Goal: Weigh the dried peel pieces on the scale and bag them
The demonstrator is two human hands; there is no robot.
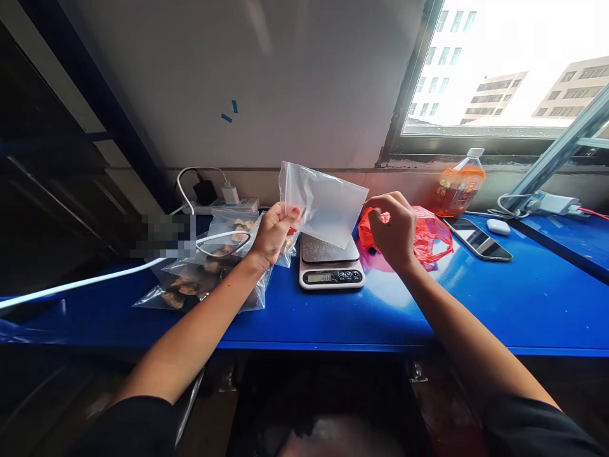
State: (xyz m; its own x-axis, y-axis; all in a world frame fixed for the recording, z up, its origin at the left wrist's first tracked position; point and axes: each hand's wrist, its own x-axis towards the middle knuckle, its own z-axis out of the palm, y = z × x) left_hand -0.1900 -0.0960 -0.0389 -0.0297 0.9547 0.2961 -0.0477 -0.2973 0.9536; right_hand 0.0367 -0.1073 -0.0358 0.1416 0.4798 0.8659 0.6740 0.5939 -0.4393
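A clear, flat plastic bag (328,200) is held up above a small digital kitchen scale (332,277). My left hand (272,233) grips the bag's left side, thumb in front. At the bag's right corner, my right hand (392,225) is closed in a pinch; its fingertips appear to be on the edge of the plastic. The scale has a dark metal plate and a lit display. To its left lie several clear bags (209,279) with brown dried pieces inside, partly behind my left forearm. A crumpled red plastic bag (431,238) lies behind my right hand.
On the blue table (380,324), a phone (478,239) and a white earbud case (498,226) lie at right. An orange drink bottle (460,184) stands by the window. A white cable (118,273) crosses the left side; a power strip (554,203) sits at far right.
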